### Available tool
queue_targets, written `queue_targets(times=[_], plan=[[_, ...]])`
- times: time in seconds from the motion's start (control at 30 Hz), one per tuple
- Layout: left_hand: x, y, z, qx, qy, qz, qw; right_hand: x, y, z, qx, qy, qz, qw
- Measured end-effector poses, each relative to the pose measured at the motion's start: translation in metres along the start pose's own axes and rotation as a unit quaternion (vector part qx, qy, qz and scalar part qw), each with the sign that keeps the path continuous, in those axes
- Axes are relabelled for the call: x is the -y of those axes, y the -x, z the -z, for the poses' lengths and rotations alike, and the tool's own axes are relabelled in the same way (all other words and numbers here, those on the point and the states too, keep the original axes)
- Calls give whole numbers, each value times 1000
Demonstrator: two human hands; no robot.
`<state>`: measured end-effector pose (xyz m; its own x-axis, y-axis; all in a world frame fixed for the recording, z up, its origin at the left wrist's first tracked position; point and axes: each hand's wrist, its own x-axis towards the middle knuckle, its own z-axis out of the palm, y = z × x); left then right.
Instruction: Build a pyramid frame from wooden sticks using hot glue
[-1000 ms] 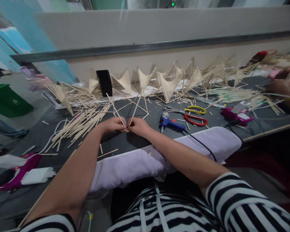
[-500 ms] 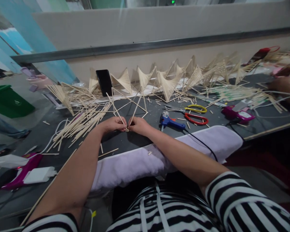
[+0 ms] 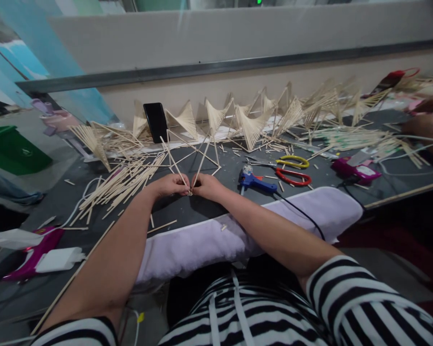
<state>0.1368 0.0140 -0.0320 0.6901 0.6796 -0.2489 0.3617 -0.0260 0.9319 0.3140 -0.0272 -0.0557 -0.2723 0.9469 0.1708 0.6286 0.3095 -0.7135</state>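
Dark tabletop [image 3: 211,211] spread out ahead of me, backed by a pale panel [image 3: 238,41], with fanned stick pieces [image 3: 251,127] standing in a row along its far side. From my head, the only view I had, the open stick frame [image 3: 176,165] stood in the middle, its far part near a black phone [image 3: 156,122] that leaned upright. My left hand [image 3: 171,185] was narrowed to a pinch on the frame's near corner from the left; my right hand [image 3: 207,187] pinched it from the right, just beside. My fingers hid most of that corner, so I could not tell how squarely the ends met or whether glue lay between them.

To my mind, holding it well called for a light, even squeeze: with one side pressed harder, such thin wood could roll and the frame twist. Low wrists and quiet forearms above the lilac pad [image 3: 202,245] seemed the steadiest way, with an eye on the far corners so none tipped.

Loose sticks [image 3: 124,187] lay to the left. To the right were a blue glue gun [image 3: 259,183] and scissors [image 3: 277,172]; I judged its nozzle worth keeping my wrist clear of, as it could be hot.
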Motion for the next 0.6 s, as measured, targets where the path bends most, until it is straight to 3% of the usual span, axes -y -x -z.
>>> queue_targets(times=[0.6], plan=[[3,-2,0,-18,-15,14,1000,7,0,5,30,61,-27,997]])
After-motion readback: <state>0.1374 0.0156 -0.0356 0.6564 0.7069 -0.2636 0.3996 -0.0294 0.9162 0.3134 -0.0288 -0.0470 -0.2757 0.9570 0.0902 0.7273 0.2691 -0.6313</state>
